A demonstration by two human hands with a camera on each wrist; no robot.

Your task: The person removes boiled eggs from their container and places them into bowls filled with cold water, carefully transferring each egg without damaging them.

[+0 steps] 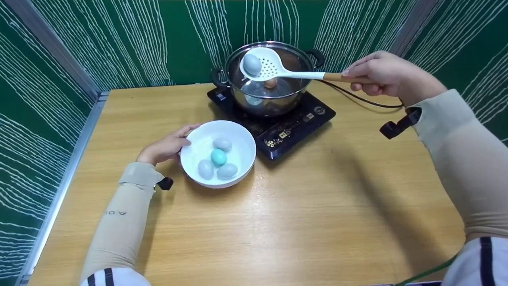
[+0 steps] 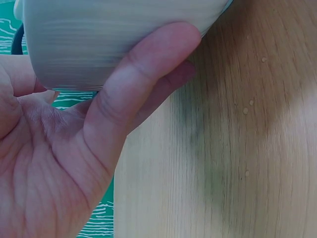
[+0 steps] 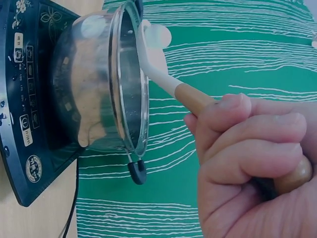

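My right hand (image 1: 383, 75) grips the wooden handle of a white skimmer (image 1: 297, 74), its fingers curled round it in the right wrist view. On the skimmer's perforated head lies a pale blue-grey egg (image 1: 252, 64), held above the steel pot (image 1: 274, 105). A brownish egg (image 1: 271, 82) shows inside the pot, partly hidden under the skimmer. With thumb at the rim and fingers under the side, my left hand (image 1: 168, 147) holds a white bowl (image 1: 245, 151). Inside the bowl lie several pale eggs (image 1: 227, 171), one of them a brighter turquoise egg (image 1: 218, 157).
The pot stands on a black induction cooker (image 1: 293, 133), whose near left edge lies close to the bowl. A dark cable (image 1: 357, 96) runs from it to the right. Green panels (image 1: 190, 47) with white lines enclose the back and sides of the wooden table (image 1: 278, 222).
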